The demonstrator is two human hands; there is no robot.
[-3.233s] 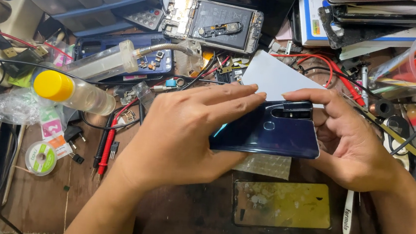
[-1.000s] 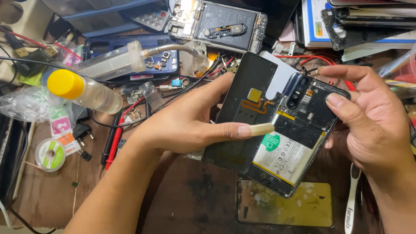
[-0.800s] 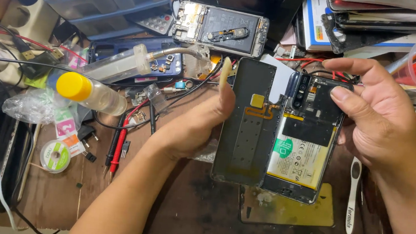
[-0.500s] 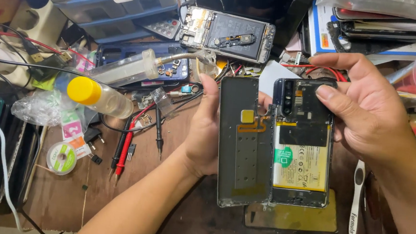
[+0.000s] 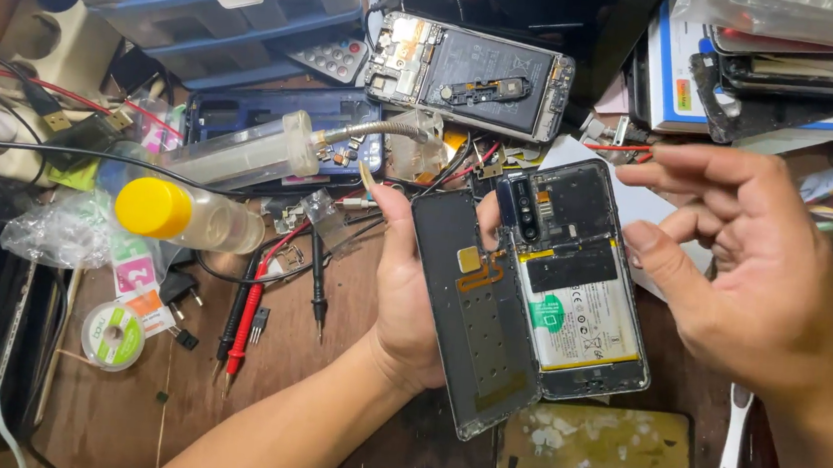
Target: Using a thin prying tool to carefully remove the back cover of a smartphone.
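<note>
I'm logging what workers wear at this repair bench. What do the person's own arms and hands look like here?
Both forearms are bare as far as the picture shows, with no sleeves in view. The left hand and right hand wear no gloves, and no rings, wristbands or a watch can be seen. The fingernails are short and plain. No anti-static strap or cable shows on either wrist.

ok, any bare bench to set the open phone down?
Bare wood at the lower left, between the solder reel, the probes and the left forearm. The back of the bench, around the syringe and the second phone, is crowded.
</note>
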